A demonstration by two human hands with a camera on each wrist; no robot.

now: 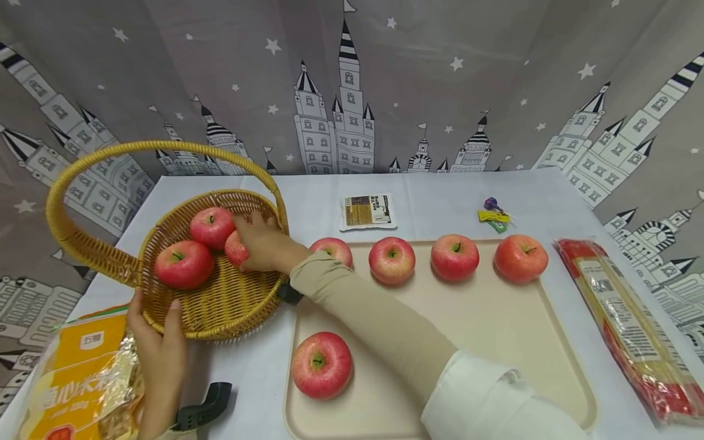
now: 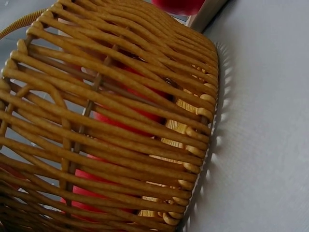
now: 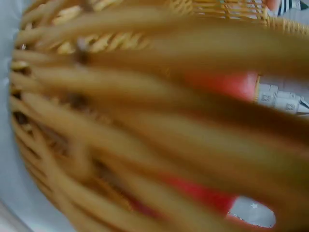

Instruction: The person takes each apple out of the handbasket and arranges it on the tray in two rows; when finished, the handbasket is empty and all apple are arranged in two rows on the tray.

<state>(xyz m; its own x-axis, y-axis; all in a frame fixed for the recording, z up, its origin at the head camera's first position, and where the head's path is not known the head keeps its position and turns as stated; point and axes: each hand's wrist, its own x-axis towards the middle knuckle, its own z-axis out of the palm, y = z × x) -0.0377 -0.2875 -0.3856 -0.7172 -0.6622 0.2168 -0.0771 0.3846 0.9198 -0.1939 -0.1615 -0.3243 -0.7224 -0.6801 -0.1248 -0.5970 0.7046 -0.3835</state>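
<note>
I'm watching the right hand (image 1: 264, 243) curling round an apple (image 1: 235, 248) inside the wicker basket (image 1: 220, 305), directly beneath its fingers, while the left hand (image 1: 156, 342) is gripping the near rim; three apples are sitting in the basket, five on the tray (image 1: 495, 330)

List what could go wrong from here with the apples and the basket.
1. The tilted wicker basket is propped only by the left hand at its rim; if the grip slips, the two loose red apples inside may roll.
2. The right hand grips a third red apple close to its neighbours; releasing it could knock and bruise them.
3. The sleeve may nudge the nearest tray apple.
</note>
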